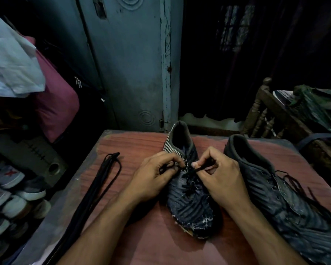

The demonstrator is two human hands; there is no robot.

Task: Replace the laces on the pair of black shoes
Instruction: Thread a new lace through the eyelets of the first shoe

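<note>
Head view: two black shoes sit on a reddish table [141,146], toes toward the person. Left hand [157,178] and right hand [218,175] work over the middle shoe [191,207]; each pinches one end of its black lace [187,185] near the top eyelets. Second shoe [287,199] lies just right, its lace loose. Spare black laces [103,182] lie bundled left, apart from both shoes.
</note>
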